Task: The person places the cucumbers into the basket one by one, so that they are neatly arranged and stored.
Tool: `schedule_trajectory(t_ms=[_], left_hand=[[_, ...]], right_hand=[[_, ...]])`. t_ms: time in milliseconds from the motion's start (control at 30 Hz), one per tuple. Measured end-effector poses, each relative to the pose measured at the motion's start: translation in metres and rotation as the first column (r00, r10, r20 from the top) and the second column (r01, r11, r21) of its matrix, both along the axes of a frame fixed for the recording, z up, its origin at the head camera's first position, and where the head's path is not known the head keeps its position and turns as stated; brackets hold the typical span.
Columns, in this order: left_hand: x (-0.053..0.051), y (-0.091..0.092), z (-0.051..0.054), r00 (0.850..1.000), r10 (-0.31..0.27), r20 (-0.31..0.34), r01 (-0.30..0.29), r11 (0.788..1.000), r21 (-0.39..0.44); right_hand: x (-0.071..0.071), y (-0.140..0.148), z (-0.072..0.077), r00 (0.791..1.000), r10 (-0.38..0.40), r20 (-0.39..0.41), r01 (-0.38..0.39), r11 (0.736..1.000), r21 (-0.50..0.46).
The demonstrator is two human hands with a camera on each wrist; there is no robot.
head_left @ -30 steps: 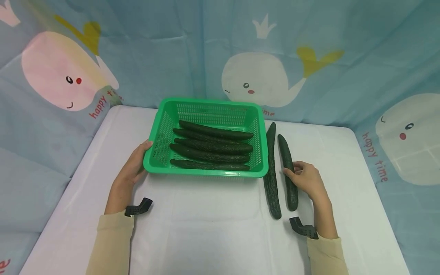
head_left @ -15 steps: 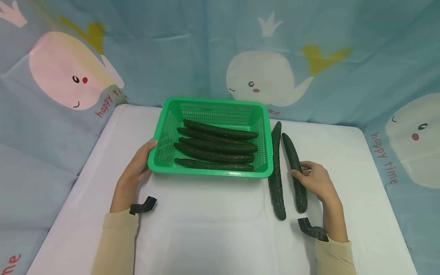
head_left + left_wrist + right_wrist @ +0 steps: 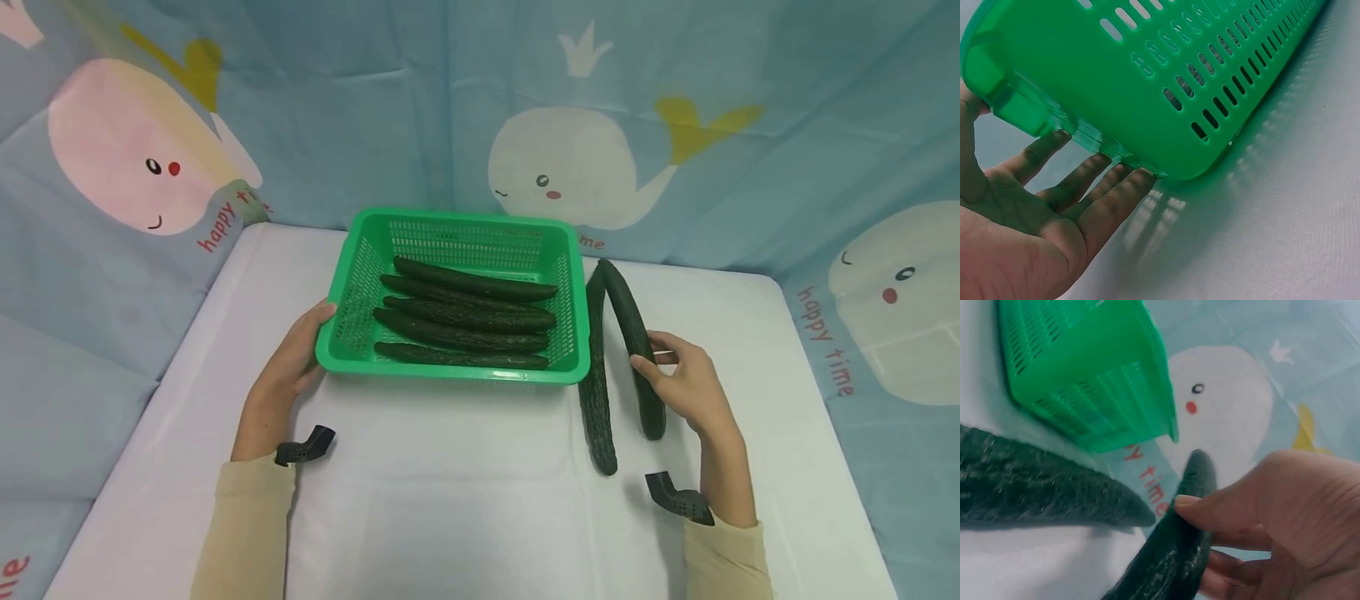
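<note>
In the head view, my left hand (image 3: 295, 350) is at the left end of a green plastic basket (image 3: 450, 372). The left wrist view has its fairly straight fingers (image 3: 1116, 206) touching the basket's outer wall, the thumb up by the rim. Several dark green cucumbers (image 3: 465, 313) lie lengthwise inside. To the right of the basket, my right hand (image 3: 686, 379) pinches a cucumber (image 3: 630, 317) between thumb and fingers. That cucumber slants, its far end near the far tip of another cucumber (image 3: 597, 392) lying along the basket's right side. The right wrist view shows the held cucumber (image 3: 1172, 556) close up.
A white cloth (image 3: 450, 492) covers the table. Behind and at the sides hangs a blue curtain (image 3: 405, 125) with printed whales. Black wrist mounts (image 3: 306, 446) sit on both forearms. The basket's right end stands close to the lying cucumber.
The right hand's cucumber has risen off the table, and its far end has shifted left toward the other cucumber. My left hand stays against the basket; the view shifts slightly.
</note>
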State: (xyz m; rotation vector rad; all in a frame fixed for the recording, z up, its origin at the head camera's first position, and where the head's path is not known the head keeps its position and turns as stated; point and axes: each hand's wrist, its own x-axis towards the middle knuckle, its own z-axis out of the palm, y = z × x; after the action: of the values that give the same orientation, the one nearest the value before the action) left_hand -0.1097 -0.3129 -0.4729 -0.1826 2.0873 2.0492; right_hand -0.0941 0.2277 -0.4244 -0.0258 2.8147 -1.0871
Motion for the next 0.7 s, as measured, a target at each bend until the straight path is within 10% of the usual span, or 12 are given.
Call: schedule_trajectory(t_ms=[400, 700], left_hand=[[0.000, -0.004, 0.002, 1.000, 0.008, 0.013, -0.009, 0.999, 0.040], [0.001, -0.002, 0.002, 1.000, -0.016, 0.013, 0.016, 1.000, 0.019]], right_hand=[[-0.020, -0.029, 0.029, 0.955, 0.175, -0.239, -0.161, 0.984, 0.076], [-0.033, -0.057, 0.057, 0.905, 0.330, -0.268, -0.277, 0.936, 0.217]])
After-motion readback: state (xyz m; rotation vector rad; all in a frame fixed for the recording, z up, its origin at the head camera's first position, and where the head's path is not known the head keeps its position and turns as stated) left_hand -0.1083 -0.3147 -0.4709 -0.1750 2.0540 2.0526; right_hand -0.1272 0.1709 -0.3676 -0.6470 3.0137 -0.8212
